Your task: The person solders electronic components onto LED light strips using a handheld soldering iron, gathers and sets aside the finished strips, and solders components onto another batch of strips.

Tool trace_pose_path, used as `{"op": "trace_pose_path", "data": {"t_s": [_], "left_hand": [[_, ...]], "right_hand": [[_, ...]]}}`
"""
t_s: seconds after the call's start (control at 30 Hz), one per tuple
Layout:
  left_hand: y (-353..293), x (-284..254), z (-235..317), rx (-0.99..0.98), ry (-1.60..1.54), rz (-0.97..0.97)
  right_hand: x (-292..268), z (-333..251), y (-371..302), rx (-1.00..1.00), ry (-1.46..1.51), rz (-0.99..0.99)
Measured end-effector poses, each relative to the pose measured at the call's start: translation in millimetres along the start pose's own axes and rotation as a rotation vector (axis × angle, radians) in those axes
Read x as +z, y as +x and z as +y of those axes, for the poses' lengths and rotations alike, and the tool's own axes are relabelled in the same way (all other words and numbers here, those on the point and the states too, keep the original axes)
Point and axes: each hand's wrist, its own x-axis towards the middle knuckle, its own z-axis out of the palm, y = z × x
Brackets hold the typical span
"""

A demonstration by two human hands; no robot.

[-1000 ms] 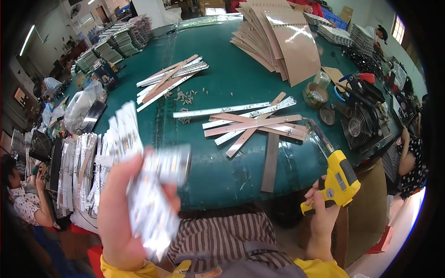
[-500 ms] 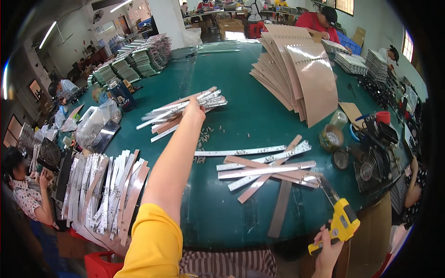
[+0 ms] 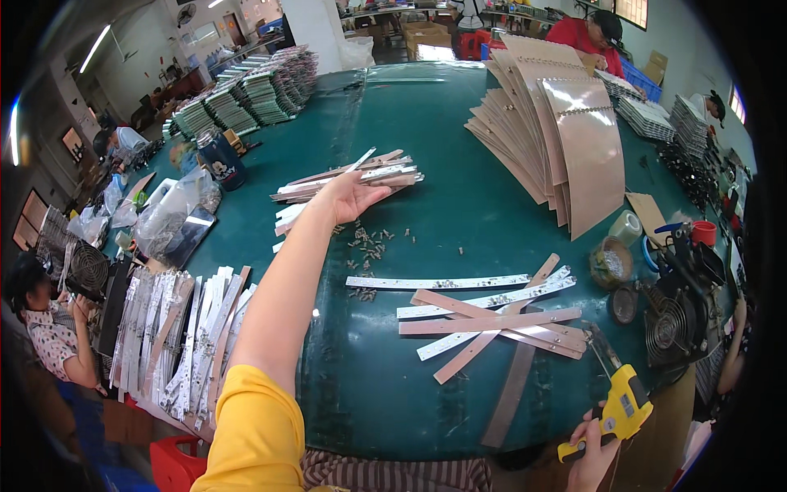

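Observation:
My left arm, in a yellow sleeve, reaches across the green table to a loose pile of thin white and pinkish-brown strips [image 3: 393, 174]. My left hand [image 3: 354, 199] rests against the near side of this pile, thumb side to the right, fingers loosely spread and partly hidden by the strips. At the lower right, my right hand [image 3: 593, 453] grips a yellow and black soldering gun [image 3: 626, 403]. Its slim metal tip points up and left, close to the right ends of a crossed heap of similar strips [image 3: 492, 322]. Small metal pieces [image 3: 369, 246] lie scattered between the two piles.
A fan of large pinkish-brown sheets [image 3: 586, 148] stands far right. Bundled strips [image 3: 176, 344] lie at the left, near a dark bottle [image 3: 220, 160] and plastic bags. A jar [image 3: 611, 261] and a small fan [image 3: 668, 324] sit at the right. Other people work around the table.
The far strips have shifted and lie more level. My left hand has turned and loosened, its thumb side now showing. The view has swung slightly left; my right hand still holds the soldering gun.

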Motion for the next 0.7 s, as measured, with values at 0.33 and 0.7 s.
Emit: {"op": "trace_pose_path", "data": {"t_s": [0.33, 0.7], "left_hand": [[-16, 34, -27, 0.254, 0.037, 0.023], [-106, 111, -72, 0.425, 0.417, -0.277]], "right_hand": [[-12, 20, 49, 0.017, 0.666, -0.011], [-23, 52, 84, -0.116, 1.007, -0.162]]}}
